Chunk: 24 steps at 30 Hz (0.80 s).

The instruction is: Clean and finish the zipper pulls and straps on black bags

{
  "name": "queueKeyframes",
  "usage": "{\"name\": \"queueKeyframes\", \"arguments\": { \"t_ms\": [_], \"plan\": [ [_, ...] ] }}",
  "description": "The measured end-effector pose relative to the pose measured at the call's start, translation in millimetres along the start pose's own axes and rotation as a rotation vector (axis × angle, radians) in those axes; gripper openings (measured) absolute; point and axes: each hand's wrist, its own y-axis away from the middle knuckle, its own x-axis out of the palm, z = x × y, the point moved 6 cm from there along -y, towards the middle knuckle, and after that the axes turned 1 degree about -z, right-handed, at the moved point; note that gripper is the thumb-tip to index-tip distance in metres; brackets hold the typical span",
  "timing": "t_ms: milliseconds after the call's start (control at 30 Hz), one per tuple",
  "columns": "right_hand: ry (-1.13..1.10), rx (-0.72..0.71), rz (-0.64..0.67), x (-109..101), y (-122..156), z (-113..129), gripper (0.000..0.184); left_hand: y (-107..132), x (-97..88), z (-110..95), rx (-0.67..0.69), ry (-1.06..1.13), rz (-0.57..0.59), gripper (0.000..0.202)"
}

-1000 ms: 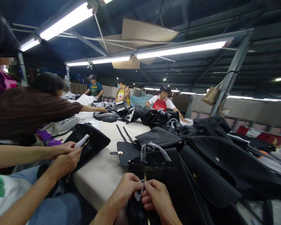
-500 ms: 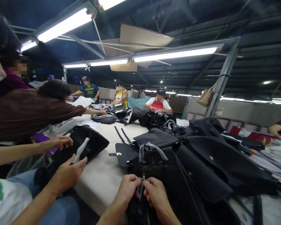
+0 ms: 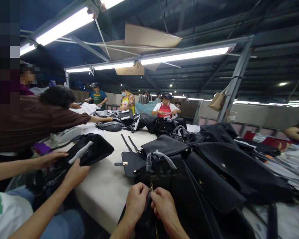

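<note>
A black bag (image 3: pixel 181 189) stands in front of me, with a looped handle (image 3: pixel 168 158) wrapped in clear plastic. Just below the handle is a small gold metal clip (image 3: pixel 151 186). My left hand (image 3: pixel 136 200) and my right hand (image 3: pixel 164 204) meet beneath this clip, fingertips pinched together. Between them is a narrow dark strip that seems to hang from the clip; the fingers cover most of it. Black flap with a gold clasp, a flap piece (image 3: pixel 132 162), lies just behind, to the left.
More black bags (image 3: pixel 214 179) are heaped along the right. A pale tabletop (image 3: pixel 104 186) shows to the left. There, a co-worker's hands (image 3: pixel 77 174) hold another black bag (image 3: pixel 98 151). A person in brown (image 3: pixel 40 116) reaches across the table; several others stand at the far side.
My hands stay at the clip, now closer together, with less of the strip showing. The co-worker's hands on the left now grip their bag, which has tilted.
</note>
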Motion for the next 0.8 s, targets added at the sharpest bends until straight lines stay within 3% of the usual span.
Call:
{"name": "queueKeyframes", "arguments": {
  "t_ms": [167, 367, 600, 800],
  "plan": [
    [-0.032, -0.002, 0.039, 0, 2, 0, 0.022, -5, 4.5, 7, -0.035, 0.062, 0.047, 0.010],
    [-0.068, 0.002, 0.053, -1, 7, 5, 0.027, 0, 6.2, 6, -0.031, 0.023, 0.039, 0.014],
    [-0.071, -0.012, 0.022, 0, 1, 2, 0.025, 15, -0.6, -17, 0.042, -0.238, -0.007, 0.017],
    [-0.131, -0.044, 0.041, -2, 1, 0, 0.028, 36, 9.6, -30, 0.179, -0.390, 0.060, 0.031]
  ]
}}
